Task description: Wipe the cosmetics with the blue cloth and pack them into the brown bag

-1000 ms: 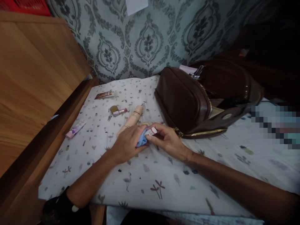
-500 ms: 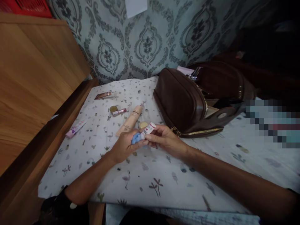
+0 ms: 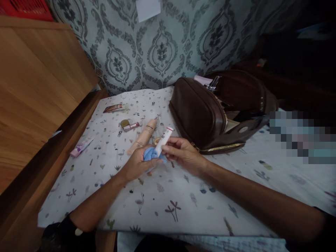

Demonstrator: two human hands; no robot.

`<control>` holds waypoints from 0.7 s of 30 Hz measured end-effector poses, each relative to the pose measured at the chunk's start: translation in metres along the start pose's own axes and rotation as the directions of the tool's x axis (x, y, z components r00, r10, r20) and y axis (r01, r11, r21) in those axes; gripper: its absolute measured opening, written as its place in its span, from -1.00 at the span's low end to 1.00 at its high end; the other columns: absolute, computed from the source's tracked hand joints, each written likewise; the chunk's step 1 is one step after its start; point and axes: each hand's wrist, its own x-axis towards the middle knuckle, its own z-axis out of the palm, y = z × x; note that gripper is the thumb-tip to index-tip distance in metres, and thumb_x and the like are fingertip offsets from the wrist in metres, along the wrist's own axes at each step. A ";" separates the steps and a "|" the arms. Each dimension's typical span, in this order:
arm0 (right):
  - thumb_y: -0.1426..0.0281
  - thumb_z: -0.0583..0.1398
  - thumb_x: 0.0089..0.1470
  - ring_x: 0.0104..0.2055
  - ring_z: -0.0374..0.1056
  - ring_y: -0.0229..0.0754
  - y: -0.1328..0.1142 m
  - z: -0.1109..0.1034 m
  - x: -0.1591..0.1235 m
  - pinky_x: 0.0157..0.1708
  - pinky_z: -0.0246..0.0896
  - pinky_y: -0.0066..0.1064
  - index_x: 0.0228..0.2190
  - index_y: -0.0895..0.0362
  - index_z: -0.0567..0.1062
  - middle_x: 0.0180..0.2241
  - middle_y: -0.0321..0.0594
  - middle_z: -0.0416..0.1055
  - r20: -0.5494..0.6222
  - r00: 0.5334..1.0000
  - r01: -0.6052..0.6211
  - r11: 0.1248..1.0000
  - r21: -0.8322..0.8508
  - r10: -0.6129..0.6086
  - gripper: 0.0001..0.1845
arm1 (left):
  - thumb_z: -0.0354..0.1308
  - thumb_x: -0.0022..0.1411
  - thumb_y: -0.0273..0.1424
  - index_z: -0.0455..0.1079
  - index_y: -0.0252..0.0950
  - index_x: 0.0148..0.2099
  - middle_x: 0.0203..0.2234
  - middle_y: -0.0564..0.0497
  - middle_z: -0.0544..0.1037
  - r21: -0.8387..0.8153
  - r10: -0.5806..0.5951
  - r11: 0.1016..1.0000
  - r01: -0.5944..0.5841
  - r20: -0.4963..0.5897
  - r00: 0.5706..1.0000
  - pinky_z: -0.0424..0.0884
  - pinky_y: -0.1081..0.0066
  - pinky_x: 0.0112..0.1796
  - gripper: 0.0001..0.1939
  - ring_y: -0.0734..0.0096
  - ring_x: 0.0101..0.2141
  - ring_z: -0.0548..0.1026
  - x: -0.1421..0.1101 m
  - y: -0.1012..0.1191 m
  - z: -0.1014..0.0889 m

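My left hand (image 3: 135, 163) is closed around a bunched blue cloth (image 3: 150, 154), which presses against the lower end of a slim white tube (image 3: 163, 142) with pink marks near its top. The tube stands tilted, and my right hand (image 3: 185, 154) pinches it between thumb and fingers. Just beyond my left hand lies a beige cosmetic tube (image 3: 144, 136). A small round golden item (image 3: 156, 141) shows partly behind the white tube.
An open brown leather bag (image 3: 199, 112) stands at the right. Further left on the patterned cloth (image 3: 168, 196) lie a small compact (image 3: 125, 123) with a pink-ended tube, a brown packet (image 3: 112, 108) and a pink-and-white tube (image 3: 82, 147). A wooden cabinet (image 3: 44, 87) borders the left side.
The white tube has turned more upright, and more of its length shows. More of the blue cloth is visible around its lower end. The whole view has shifted slightly.
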 end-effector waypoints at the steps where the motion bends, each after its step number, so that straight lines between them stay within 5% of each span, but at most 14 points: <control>1: 0.16 0.47 -0.20 -0.56 0.17 -0.43 0.002 0.000 0.000 -0.61 0.00 -0.55 -0.34 0.20 0.59 -0.51 -0.35 0.40 0.032 0.999 -0.012 1.000 -0.026 0.012 -0.56 | 0.30 0.14 -0.06 0.39 -0.35 -0.17 -0.56 0.13 0.38 -0.005 0.004 1.000 -0.004 -0.007 1.000 0.38 0.51 -0.60 -0.55 0.59 -0.63 0.32 0.000 -0.001 0.000; 8: 0.11 0.42 -0.13 -0.61 0.12 -0.44 0.007 -0.002 -0.001 -0.66 -0.02 -0.56 -0.38 0.19 0.51 -0.54 -0.41 0.33 0.048 0.999 0.009 0.997 -0.082 -0.005 -0.56 | 0.16 0.24 0.02 0.37 -0.33 -0.25 -0.58 0.12 0.37 0.123 0.048 0.991 -0.050 0.023 0.999 0.34 0.51 -0.60 -0.54 0.56 -0.63 0.30 -0.001 -0.011 0.002; 13: 0.09 0.35 -0.01 -0.43 0.33 -0.33 0.004 -0.001 -0.001 -0.50 0.20 -0.53 -0.32 0.18 0.45 -0.42 -0.28 0.45 0.036 0.991 0.131 0.984 -0.125 -0.127 -0.58 | -0.04 0.37 0.02 0.28 -0.28 -0.39 -0.63 0.12 0.30 0.283 0.220 0.947 -0.152 -0.229 0.948 0.30 0.51 -0.50 -0.51 0.53 -0.59 0.28 -0.002 -0.008 0.003; 17: 0.04 0.30 0.03 -0.55 0.23 -0.36 0.006 0.001 -0.005 -0.59 0.06 -0.53 -0.37 0.13 0.33 -0.53 -0.39 0.36 0.163 0.985 0.102 0.956 -0.275 -0.058 -0.56 | 0.04 0.32 -0.01 0.29 -0.25 0.09 -0.31 -0.01 0.49 0.337 0.334 0.919 -0.204 -0.395 0.856 0.39 0.46 -0.33 -0.52 0.42 -0.38 0.43 -0.004 -0.002 0.001; 19: 0.01 0.29 0.03 -0.60 0.10 -0.40 0.008 0.002 -0.007 -0.60 -0.05 -0.53 -0.43 0.12 0.28 -0.59 -0.47 0.23 0.233 0.971 0.131 0.923 -0.362 -0.047 -0.54 | 0.13 0.25 -0.03 0.30 -0.24 0.10 -0.23 -0.03 0.50 0.347 0.342 0.914 -0.211 -0.378 0.860 0.39 0.46 -0.32 -0.50 0.40 -0.33 0.44 -0.005 0.000 0.001; 21: -0.01 0.26 0.05 -0.56 0.04 -0.40 0.010 0.003 -0.008 -0.56 -0.08 -0.51 -0.46 0.11 0.25 -0.59 -0.48 0.14 0.266 0.959 0.204 0.886 -0.417 -0.095 -0.52 | 0.15 0.22 -0.06 0.38 -0.25 -0.12 -0.43 0.06 0.45 0.343 0.280 0.927 -0.150 -0.367 0.887 0.31 0.50 -0.46 -0.63 0.46 -0.48 0.36 -0.005 0.001 0.001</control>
